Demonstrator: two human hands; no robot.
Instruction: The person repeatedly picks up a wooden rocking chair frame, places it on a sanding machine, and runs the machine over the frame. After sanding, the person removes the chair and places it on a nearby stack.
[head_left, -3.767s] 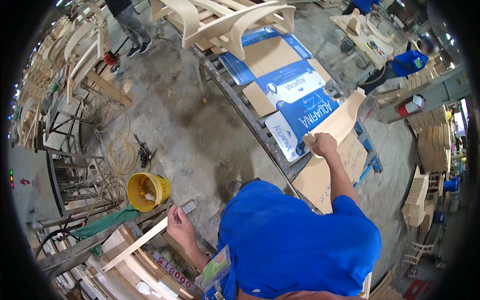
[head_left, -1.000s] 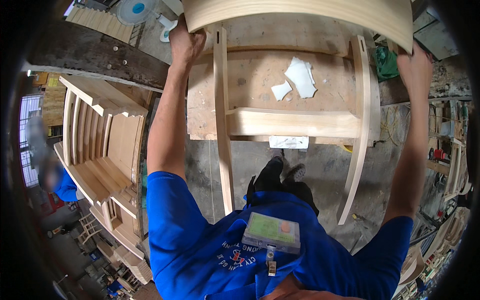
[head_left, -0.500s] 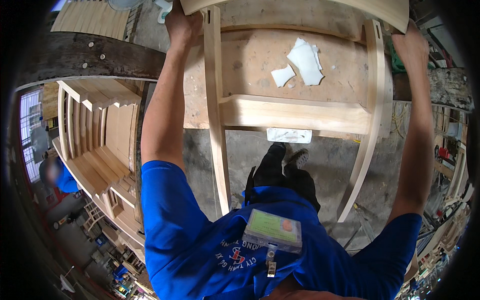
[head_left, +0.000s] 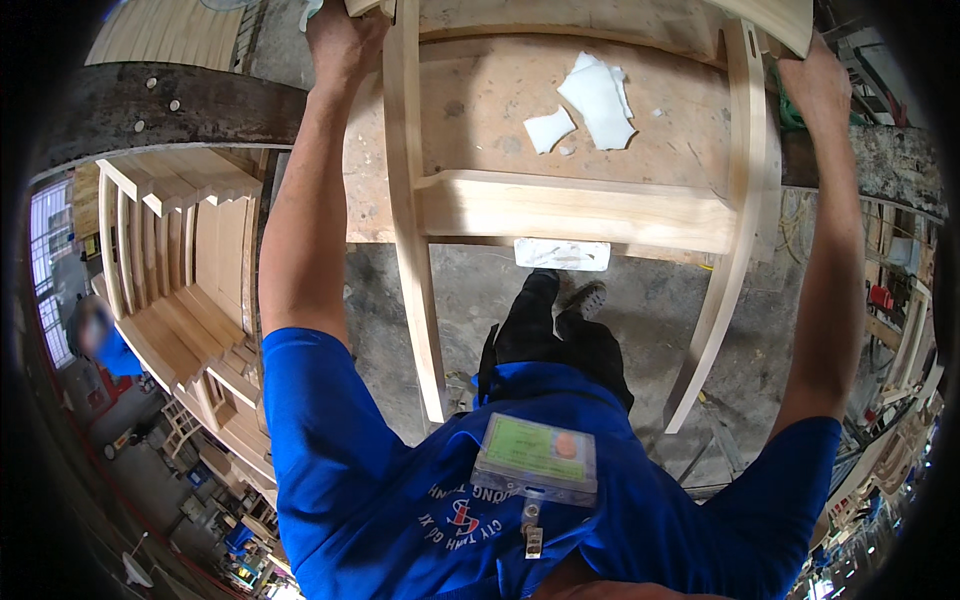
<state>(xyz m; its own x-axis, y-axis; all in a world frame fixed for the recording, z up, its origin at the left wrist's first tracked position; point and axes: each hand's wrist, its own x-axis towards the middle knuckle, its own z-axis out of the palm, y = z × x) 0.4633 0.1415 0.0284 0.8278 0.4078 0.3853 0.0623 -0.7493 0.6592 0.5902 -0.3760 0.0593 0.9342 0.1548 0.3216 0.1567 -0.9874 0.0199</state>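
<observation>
A pale wooden chair frame (head_left: 580, 212) stretches out in front of me, with two long curved legs pointing back toward my body and a wide crossrail between them. My left hand (head_left: 345, 45) is closed at its far left corner, next to a slotted post end. At the far right corner my right hand (head_left: 815, 85) grips the frame where the broad curved top rail (head_left: 770, 20) meets the other post. Both sets of fingertips are partly hidden by the wood. The frame lies over a worn board worktop (head_left: 480, 120).
Torn white foam sheets (head_left: 598, 100) lie on the worktop within the frame. A small white block (head_left: 562, 254) sits at its near edge. Dark beams (head_left: 170, 110) flank both sides. Stacked wooden chair parts (head_left: 185, 280) stand left, near another person in blue (head_left: 115, 350).
The whole view has shifted slightly, so the frame, worktop and hands appear a little higher and further left. Both hands keep their hold on the chair frame.
</observation>
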